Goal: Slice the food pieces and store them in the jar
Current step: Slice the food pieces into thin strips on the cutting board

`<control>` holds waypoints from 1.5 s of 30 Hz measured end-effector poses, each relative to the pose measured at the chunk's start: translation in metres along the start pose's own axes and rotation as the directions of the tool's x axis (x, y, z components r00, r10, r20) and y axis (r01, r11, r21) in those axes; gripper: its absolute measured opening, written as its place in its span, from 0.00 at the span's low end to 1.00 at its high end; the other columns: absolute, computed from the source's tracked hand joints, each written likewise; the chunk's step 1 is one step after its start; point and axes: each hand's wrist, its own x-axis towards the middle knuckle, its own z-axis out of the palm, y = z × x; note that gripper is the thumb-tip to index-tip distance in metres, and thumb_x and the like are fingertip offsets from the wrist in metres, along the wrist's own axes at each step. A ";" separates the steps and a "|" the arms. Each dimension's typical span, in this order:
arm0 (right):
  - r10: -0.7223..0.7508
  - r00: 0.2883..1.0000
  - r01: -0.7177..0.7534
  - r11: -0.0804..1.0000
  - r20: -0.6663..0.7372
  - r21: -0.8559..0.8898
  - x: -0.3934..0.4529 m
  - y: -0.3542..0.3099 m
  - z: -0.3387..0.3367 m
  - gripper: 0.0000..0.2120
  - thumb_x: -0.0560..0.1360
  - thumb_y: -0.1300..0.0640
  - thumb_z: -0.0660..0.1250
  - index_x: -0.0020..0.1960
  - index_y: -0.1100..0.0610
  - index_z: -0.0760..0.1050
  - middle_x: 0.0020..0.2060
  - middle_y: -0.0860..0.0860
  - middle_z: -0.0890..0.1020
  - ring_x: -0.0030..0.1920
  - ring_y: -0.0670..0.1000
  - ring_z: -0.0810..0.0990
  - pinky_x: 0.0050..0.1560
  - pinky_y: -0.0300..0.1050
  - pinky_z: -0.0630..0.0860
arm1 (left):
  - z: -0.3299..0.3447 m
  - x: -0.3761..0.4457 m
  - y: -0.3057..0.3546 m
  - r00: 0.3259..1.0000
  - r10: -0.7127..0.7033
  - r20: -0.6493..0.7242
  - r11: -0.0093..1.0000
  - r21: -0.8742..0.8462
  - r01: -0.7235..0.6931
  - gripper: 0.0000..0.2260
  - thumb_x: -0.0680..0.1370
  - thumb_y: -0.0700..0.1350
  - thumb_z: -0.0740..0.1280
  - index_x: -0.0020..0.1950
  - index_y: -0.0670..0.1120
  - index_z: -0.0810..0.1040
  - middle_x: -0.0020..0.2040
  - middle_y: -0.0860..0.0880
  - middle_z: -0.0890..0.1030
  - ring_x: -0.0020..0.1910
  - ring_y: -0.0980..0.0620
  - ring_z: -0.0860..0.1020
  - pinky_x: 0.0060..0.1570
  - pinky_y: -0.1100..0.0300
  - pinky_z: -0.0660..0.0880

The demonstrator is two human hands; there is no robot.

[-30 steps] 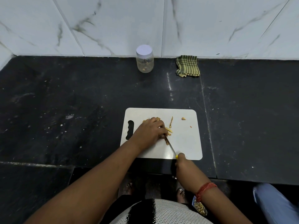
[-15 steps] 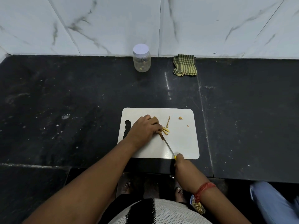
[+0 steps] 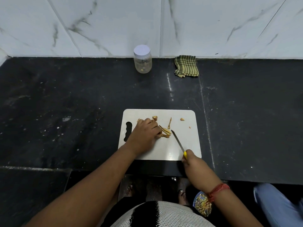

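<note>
Near the frame's centre, on a dark table [image 3: 65, 112]: a white cutting board [image 3: 183, 141] with a handle slot at its left. Left hand [image 3: 144, 133] lying knuckles-up on the board, fingers curled down onto a small heap of tan food pieces [image 3: 164, 132]; pinning or pinching them, hard to say which. A few more scraps scattered toward the board's upper right. Right hand [image 3: 191, 158] at the board's lower right corner, wrapped round the yellow handle of a knife [image 3: 177, 141], blade slanting up-left, tip just beside the heap, apart from it. At upper centre, against the marble wall: a clear jar [image 3: 142, 63], white lid on, nearly empty but for a few small yellowish bits at the bottom. To its right, a crumpled green striped cloth [image 3: 186, 66]. At lower right, below the table edge, a small blue bowl [image 3: 202, 205] holding yellowish scraps.
</note>
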 end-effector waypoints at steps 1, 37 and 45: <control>0.014 1.000 -0.014 1.000 -0.008 0.019 0.001 -0.001 -0.004 0.04 0.81 0.60 0.55 0.48 0.55 0.60 0.32 0.48 0.69 0.33 0.51 0.70 0.31 0.44 0.63 | 0.000 -0.004 0.005 0.999 -0.040 0.008 0.999 -0.002 0.040 0.06 0.78 0.50 0.68 0.48 0.50 0.81 0.47 0.53 0.80 0.48 0.49 0.73 0.50 0.50 0.68; 0.056 0.998 -0.060 0.984 0.028 0.168 0.029 -0.013 -0.037 0.05 0.81 0.54 0.54 0.51 0.54 0.66 0.36 0.52 0.75 0.31 0.50 0.72 0.30 0.41 0.68 | 0.002 -0.020 0.038 0.871 -0.489 0.043 0.868 -0.077 0.491 0.11 0.78 0.52 0.67 0.57 0.49 0.78 0.56 0.51 0.76 0.58 0.49 0.72 0.58 0.49 0.66; 0.049 0.999 -0.050 0.982 0.012 0.184 0.034 -0.017 -0.041 0.06 0.82 0.53 0.54 0.50 0.55 0.66 0.34 0.51 0.74 0.30 0.50 0.71 0.29 0.41 0.67 | 0.003 -0.002 0.038 0.881 -0.469 0.060 0.873 -0.123 0.473 0.13 0.79 0.52 0.67 0.61 0.50 0.78 0.62 0.52 0.78 0.63 0.50 0.71 0.62 0.51 0.63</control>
